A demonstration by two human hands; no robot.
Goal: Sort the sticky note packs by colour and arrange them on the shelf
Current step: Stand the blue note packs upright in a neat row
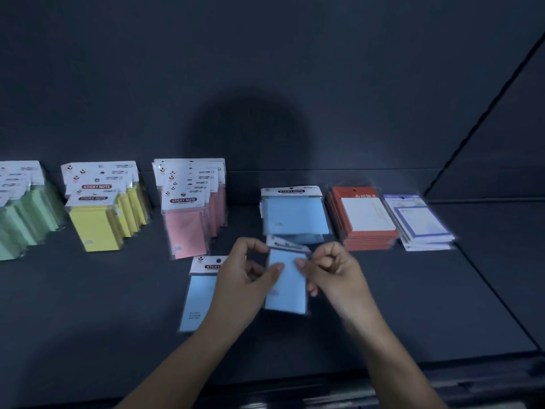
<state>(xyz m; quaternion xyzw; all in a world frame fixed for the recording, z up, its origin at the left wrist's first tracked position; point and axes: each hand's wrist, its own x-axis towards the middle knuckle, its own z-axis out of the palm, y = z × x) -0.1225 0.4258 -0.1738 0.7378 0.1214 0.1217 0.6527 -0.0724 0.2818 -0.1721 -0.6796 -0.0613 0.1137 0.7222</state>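
A blue sticky note pack (287, 286) is held up between both hands above the dark shelf (413, 305). My left hand (246, 276) pinches its left edge with thumb and fingers, and my right hand (331, 270) pinches its right edge. Another blue pack (199, 296) lies flat on the shelf under my left hand, partly hidden. Behind the hands sits a stack of blue packs (295, 214). Rows of green packs (26, 211), yellow packs (103, 208) and pink packs (191, 205) stand to the left.
A stack of red-backed pads (364, 219) and a stack of blue-bordered white pads (421, 222) lie right of the blue stack. A dark back wall rises behind. The shelf's front edge (324, 376) runs along the bottom.
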